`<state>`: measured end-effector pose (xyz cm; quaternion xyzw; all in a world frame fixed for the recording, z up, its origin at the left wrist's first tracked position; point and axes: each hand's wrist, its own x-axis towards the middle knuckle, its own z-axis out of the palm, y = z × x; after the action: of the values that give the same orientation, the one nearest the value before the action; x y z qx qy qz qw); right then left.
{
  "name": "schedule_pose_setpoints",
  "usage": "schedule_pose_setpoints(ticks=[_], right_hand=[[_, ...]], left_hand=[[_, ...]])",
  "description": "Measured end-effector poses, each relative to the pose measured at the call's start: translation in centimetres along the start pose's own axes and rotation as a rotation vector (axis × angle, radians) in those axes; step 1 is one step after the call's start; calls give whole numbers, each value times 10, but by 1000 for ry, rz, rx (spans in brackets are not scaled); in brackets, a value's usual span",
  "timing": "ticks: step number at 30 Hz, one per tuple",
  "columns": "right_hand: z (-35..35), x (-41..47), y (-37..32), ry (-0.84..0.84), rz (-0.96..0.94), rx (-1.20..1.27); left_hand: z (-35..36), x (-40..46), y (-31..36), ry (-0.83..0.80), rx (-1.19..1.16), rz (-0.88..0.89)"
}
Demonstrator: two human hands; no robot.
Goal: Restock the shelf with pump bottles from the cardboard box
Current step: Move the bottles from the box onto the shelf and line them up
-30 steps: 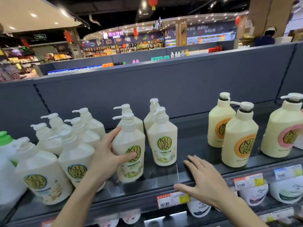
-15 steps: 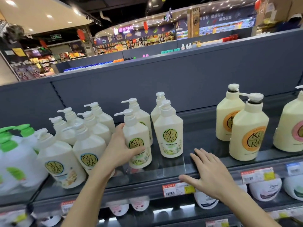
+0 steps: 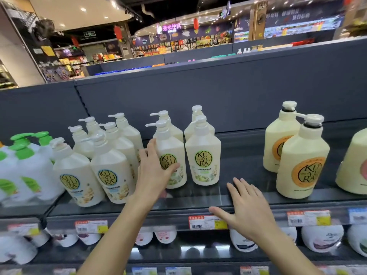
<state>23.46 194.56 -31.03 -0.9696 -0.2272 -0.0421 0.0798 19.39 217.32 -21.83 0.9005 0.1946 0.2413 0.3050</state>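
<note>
Cream pump bottles with round labels stand on the dark shelf (image 3: 244,171). My left hand (image 3: 154,171) is wrapped around the side of a green-label pump bottle (image 3: 170,153) that stands upright on the shelf. A matching green-label bottle (image 3: 203,155) stands just to its right, a small gap apart. My right hand (image 3: 245,207) lies flat, fingers spread, on the shelf's front edge and holds nothing. No cardboard box is in view.
Blue-label cream bottles (image 3: 110,171) crowd the left, with green-capped white bottles (image 3: 23,167) beyond them. Larger orange-label bottles (image 3: 301,163) stand at the right. Bare shelf lies between the two groups. Price tags (image 3: 207,222) line the shelf edge; more bottles sit below.
My left hand has slid the green-label bottle back and closer to its neighbour. My right hand has stayed flat on the shelf edge. The view has swung a little to the left.
</note>
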Motion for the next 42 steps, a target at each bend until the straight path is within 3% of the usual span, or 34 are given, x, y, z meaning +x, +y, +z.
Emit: schedule_pose_setpoints(ticks=[7, 13, 19, 24, 27, 32, 42], right_hand=[[-3, 1, -1, -21, 5, -38], [-22, 0, -11, -127, 25, 60], [-68, -23, -90, 39, -160, 204], [-77, -60, -211, 18, -426, 309], [-61, -93, -295, -100, -623, 333], [-13, -158, -442, -298, -934, 247], [111, -241, -661, -613, -1372, -30]], left_hand=[[10, -12, 4, 19, 151, 13], [4, -48, 7, 151, 329, 257], [-51, -86, -37, 146, 269, 262], [-128, -158, -119, 168, 264, -23], [-186, -217, -184, 179, 262, -296], [-265, -331, -289, 362, 156, -733], [-305, -475, -419, 677, -116, -1266]])
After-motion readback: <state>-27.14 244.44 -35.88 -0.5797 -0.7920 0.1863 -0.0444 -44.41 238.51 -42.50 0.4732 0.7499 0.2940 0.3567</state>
